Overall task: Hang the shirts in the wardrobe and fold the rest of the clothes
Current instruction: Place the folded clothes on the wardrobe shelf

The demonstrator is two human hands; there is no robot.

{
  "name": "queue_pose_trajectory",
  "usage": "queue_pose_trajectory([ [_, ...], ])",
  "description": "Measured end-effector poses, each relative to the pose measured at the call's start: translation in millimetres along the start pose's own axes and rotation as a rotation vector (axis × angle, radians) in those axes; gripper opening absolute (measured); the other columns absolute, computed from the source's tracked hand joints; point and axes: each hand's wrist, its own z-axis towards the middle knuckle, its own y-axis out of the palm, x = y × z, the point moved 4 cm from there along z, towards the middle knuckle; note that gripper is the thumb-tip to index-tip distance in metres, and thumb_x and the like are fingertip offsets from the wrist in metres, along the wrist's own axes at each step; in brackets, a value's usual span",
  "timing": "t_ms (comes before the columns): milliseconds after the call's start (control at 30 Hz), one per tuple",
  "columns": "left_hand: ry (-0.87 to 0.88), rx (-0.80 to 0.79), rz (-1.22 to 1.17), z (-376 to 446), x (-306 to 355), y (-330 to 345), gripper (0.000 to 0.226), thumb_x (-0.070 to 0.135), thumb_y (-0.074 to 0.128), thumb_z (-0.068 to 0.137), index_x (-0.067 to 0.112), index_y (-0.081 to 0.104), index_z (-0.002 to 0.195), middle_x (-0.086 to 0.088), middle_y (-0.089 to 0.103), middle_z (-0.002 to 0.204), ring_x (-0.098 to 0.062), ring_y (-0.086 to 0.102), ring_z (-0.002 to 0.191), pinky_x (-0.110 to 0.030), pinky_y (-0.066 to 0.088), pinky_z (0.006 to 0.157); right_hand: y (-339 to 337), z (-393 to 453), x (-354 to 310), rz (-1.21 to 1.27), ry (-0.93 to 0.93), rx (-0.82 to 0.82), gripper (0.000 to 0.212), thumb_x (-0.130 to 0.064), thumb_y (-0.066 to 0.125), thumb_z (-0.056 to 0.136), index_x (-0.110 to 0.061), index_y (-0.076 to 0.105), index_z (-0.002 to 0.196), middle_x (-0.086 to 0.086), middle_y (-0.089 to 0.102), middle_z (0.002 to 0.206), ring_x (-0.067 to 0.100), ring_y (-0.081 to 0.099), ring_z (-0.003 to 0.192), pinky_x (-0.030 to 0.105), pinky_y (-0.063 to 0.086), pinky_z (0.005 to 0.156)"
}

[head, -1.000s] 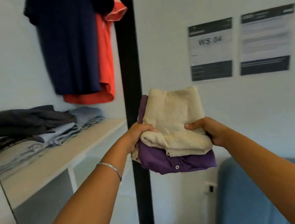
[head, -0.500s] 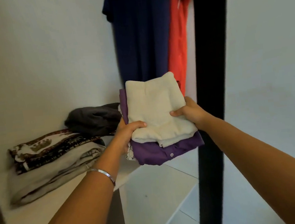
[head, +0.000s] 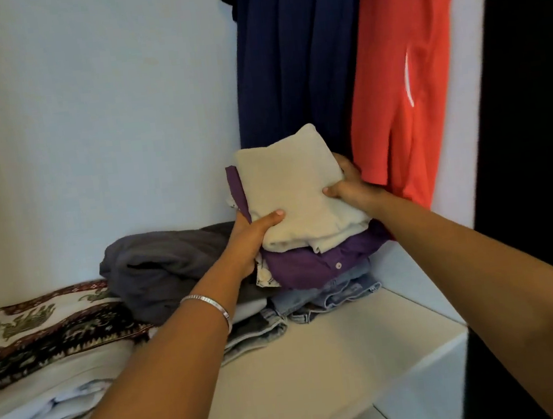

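The left hand (head: 254, 237) and right hand (head: 348, 189) grip a folded stack (cream towel (head: 293, 190) over purple shirt (head: 312, 263)) above the folded jeans (head: 339, 291) on the shelf (head: 319, 359).

A white wardrobe shelf (head: 336, 357) is covered by folded jeans (head: 329, 294), dark grey garment (head: 168, 266) and patterned cloth (head: 40, 329).

left hand (head: 251, 239) + right hand (head: 352, 188) | grip folded stack (head: 293, 190) | above shelf (head: 319, 359)
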Motion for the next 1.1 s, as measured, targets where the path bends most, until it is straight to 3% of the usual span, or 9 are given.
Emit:
queue_pose_trajectory([
  [133,-0.254,0.170,0.761,27,-3,-1,0.106,0.039,0.079,0.074,0.002,0.014,0.150,-0.019,0.035,0.147,-0.035,0.042,0.131,-0.041,0.042,0.105,14,34,39,-0.499,0.194,-0.216,0.048,-0.014,0.054,0.090,-0.010,0.043,0.136,0.010,0.054,0.122,0.024,0.052,0.107,0.027,0.040,0.084],
  [233,0.087,0.306,1.270,36,41,20,0.069,0.022,0.062,0.082,0.012,0.030,0.143,-0.014,0.033,0.142,-0.035,0.034,0.130,-0.044,0.036,0.103,29,60,28,-0.649,0.084,-0.111,0.040,-0.017,0.049,0.094,0.000,0.049,0.130,0.017,0.056,0.118,0.029,0.056,0.106,0.027,0.040,0.078],
  [333,0.228,0.227,1.322,70,52,44,0.050,0.029,0.050,0.090,0.023,0.045,0.139,-0.009,0.036,0.145,-0.033,0.031,0.134,-0.047,0.028,0.106,58,94,22,-0.379,-0.003,-0.122,0.038,-0.014,0.050,0.094,-0.008,0.057,0.131,0.012,0.058,0.131,0.027,0.055,0.118,0.029,0.041,0.096],
  [433,-0.151,-0.021,1.488,96,-11,36,0.053,0.052,0.025,0.097,0.038,0.029,0.148,0.001,0.014,0.160,-0.035,0.004,0.146,-0.060,0.009,0.114,77,87,86,-0.674,0.123,-0.125,0.044,-0.014,0.031,0.104,-0.034,0.067,0.120,-0.009,0.063,0.127,0.005,0.056,0.118,0.027,0.027,0.106],
  [533,-0.351,-0.111,1.391,104,-67,17,0.053,0.059,0.016,0.098,0.046,0.019,0.150,0.011,-0.009,0.162,-0.031,-0.016,0.147,-0.073,-0.005,0.108,114,76,104,-0.705,0.146,-0.285,0.050,-0.034,0.022,0.104,-0.017,0.030,0.150,0.009,0.027,0.156,0.027,0.029,0.141,0.037,0.021,0.113],
  [667,-0.320,-0.089,1.327,103,-65,19,0.052,0.059,0.017,0.099,0.046,0.021,0.149,0.011,-0.009,0.162,-0.029,-0.016,0.148,-0.076,-0.006,0.105,113,79,94,-0.556,0.155,-0.353,0.045,-0.022,0.030,0.104,-0.004,0.035,0.146,0.015,0.032,0.153,0.029,0.031,0.139,0.016,0.029,0.103],
  [800,-0.193,-0.058,1.358,104,-70,12,0.058,0.064,0.023,0.091,0.043,0.041,0.141,0.007,0.018,0.160,-0.029,0.008,0.148,-0.075,0.006,0.107,104,69,93,-0.610,0.105,-0.082,0.032,-0.030,0.041,0.097,-0.014,0.061,0.116,0.010,0.058,0.129,0.030,0.054,0.114,0.031,0.043,0.088],
  [900,-0.028,0.110,1.219,93,-58,11,0.047,0.053,0.039,0.094,0.023,0.064,0.120,-0.002,0.058,0.132,-0.030,0.050,0.123,-0.056,0.035,0.105,94,54,87,-0.638,0.015,0.165,0.026,-0.022,0.044,0.094,-0.012,0.049,0.071,0.015,0.062,0.096,0.030,0.058,0.094,0.031,0.034,0.070],
  [1100,0.001,0.087,1.351,49,-35,4,0.037,0.027,0.040,0.101,0.018,0.055,0.133,-0.009,0.058,0.132,-0.029,0.053,0.123,-0.040,0.045,0.100,96,22,71,-0.618,0.106,-0.109,0.040,-0.029,0.034,0.102,-0.008,0.050,0.133,0.017,0.051,0.136,0.034,0.050,0.121,0.033,0.039,0.095],
])
